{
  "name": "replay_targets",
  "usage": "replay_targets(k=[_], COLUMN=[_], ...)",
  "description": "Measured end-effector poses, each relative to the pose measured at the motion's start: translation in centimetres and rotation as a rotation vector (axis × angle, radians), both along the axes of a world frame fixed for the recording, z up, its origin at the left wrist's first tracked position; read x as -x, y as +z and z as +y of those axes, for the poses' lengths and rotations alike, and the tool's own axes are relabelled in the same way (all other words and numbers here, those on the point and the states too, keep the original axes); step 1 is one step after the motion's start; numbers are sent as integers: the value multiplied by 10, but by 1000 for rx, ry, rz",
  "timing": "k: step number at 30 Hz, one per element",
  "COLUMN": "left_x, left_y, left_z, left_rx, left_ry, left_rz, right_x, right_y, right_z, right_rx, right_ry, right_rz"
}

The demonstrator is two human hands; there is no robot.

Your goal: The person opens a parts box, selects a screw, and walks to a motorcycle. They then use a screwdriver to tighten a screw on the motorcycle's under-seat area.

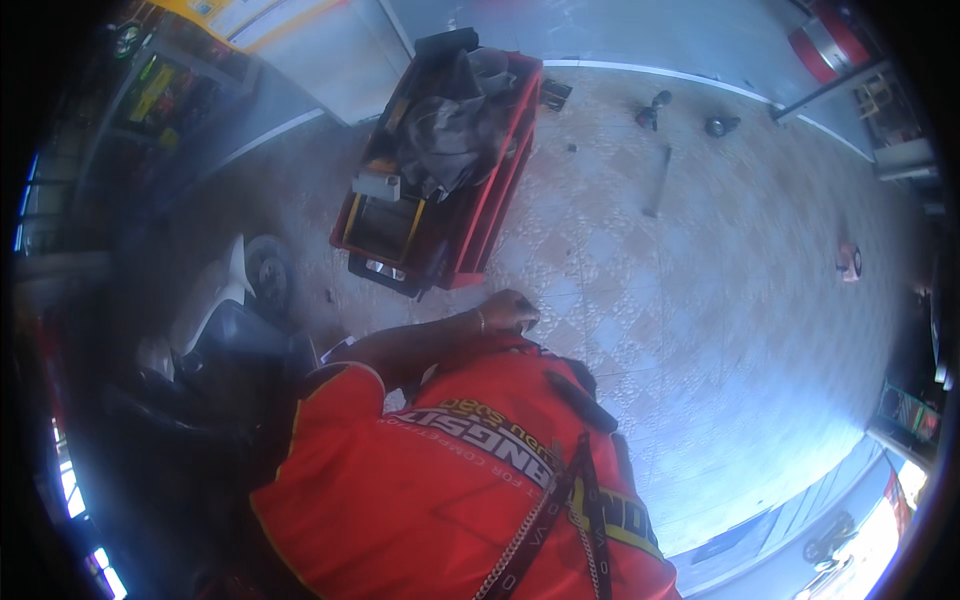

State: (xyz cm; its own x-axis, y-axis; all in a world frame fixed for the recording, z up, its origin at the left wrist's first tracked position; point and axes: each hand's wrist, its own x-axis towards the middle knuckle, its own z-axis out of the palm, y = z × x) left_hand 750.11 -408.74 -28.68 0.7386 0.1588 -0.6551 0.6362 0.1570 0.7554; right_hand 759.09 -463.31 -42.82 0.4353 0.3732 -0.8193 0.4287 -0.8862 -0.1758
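Motorcycle: dark-and-white motorcycle [212, 320] at far left, blurred, front wheel toward the cart; no hand on it, no repair visibly under way.
Cart: long red metal tool cart [492, 210] with a dark top, nearest thing to the hand; stands on the floor, upper middle, just ahead of the person.
Cart load: small white box [377, 186] and dark rectangular inset with a yellow edge [383, 228] at the near end, crumpled black cloth-like bundle [445, 130] farther back. All sit on the cart, none visibly being lifted.
Left hand: bare left hand [508, 312] in front of the red printed shirt [430, 500], near the cart's close corner; contact not confirmed.
Left grip: fingers look bent; can't tell if together, apart or clamped on something small.
Right hand: out of sight, grip can't be told.
Strap: dark patterned neck strap [588, 480] hangs down the shirt.
Floor: patterned tiled floor [620, 300]; long thin bar [657, 182], dark uneven part [650, 112] and dark rounded part [720, 126] lie loose on it, well apart from the hand.
Done: cart is loaded; no finished result shows otherwise.
Left: floor pieces not gathered, bundle not spread out; whether either needs handling, can't tell. Looks like a pause between actions.
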Motion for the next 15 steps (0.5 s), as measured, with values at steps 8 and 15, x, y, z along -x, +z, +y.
replay_targets(k=[8,15], left_x=[-2,-9], left_y=[-20,-26], left_z=[25,6], left_rx=[-206,-227], left_ry=[114,240], left_rz=[137,327], right_x=[-62,-269], right_y=[-5,18], right_z=[-22,105], right_rx=[-3,-391], right_ry=[-523,-702], right_rz=[192,188])
